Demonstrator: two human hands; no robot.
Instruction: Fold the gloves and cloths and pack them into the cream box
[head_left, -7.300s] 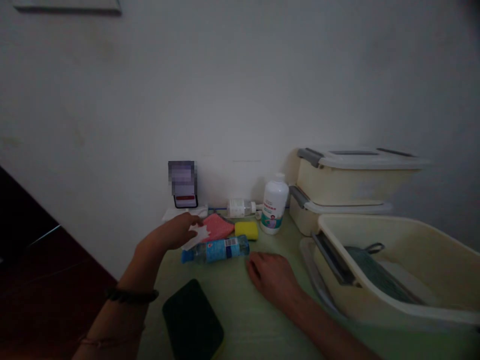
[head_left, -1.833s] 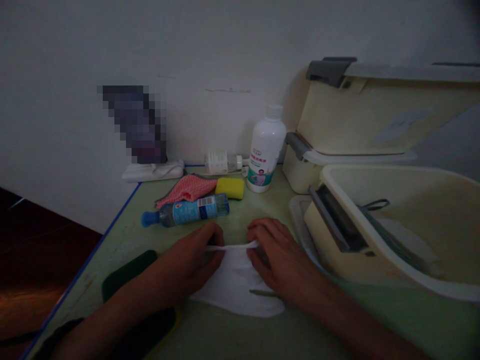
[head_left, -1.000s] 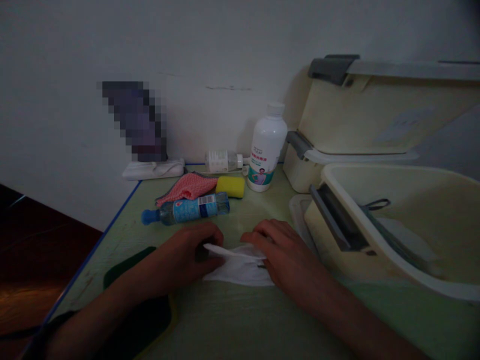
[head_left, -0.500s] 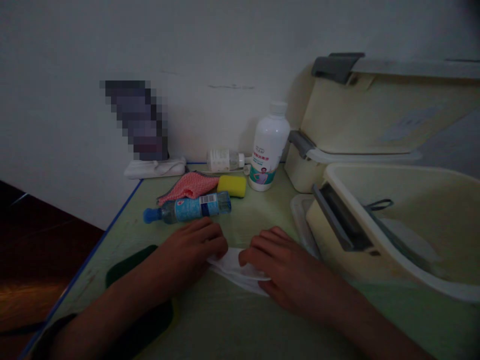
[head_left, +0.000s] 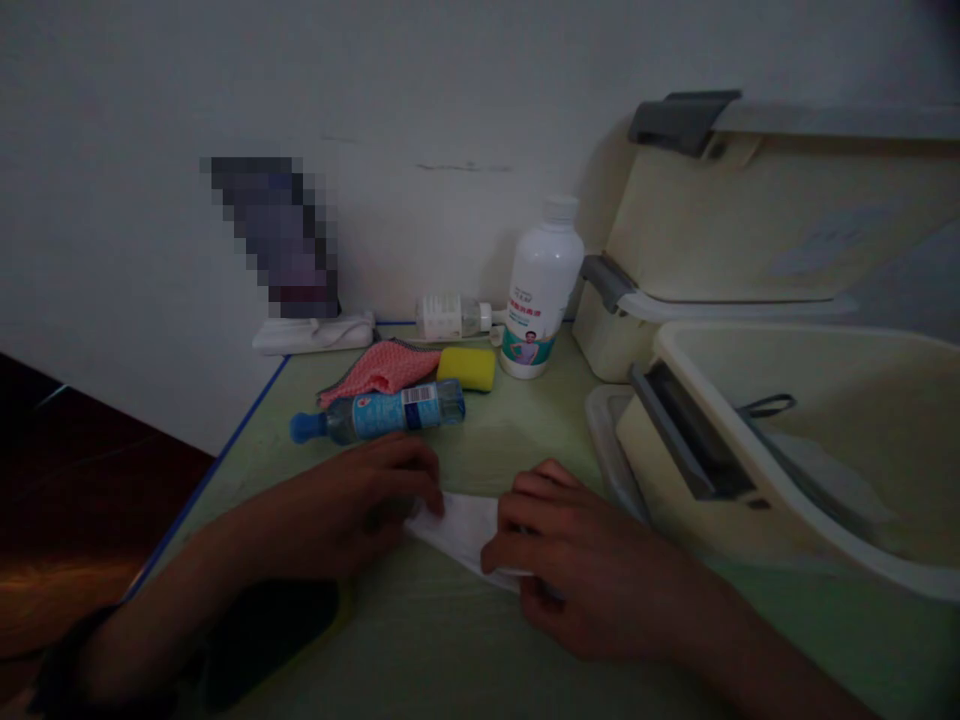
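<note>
A thin, soft white folded sheet (head_left: pixel 466 522) lies between my two hands, low over the table; whether it is cloth, paper or a mask I cannot tell. My left hand (head_left: pixel 375 490) pinches its left end between thumb and fingers. At its right end, my right hand (head_left: pixel 551 545) has curled fingers closed on the edge, and part of the sheet is hidden beneath them. Just beyond my left hand a clear bottle with a blue label (head_left: pixel 394 410) lies on its side. Under my left forearm is a dark flat pad with a yellowish edge (head_left: pixel 281 630), partly covered.
Behind the bottle are a pink cloth (head_left: pixel 390 368), a yellow sponge (head_left: pixel 466 369) and a small lying bottle (head_left: pixel 446 317). A tall white bottle (head_left: pixel 541 290) stands upright. Cream bins (head_left: pixel 637 450) fill the right. A blurred-out device (head_left: pixel 281 240) stands on a white base at back left.
My left hand has shifted slightly left and its grip on the sheet's end has changed. My right hand has moved slightly down. The sheet looks flatter and more of its middle shows.
</note>
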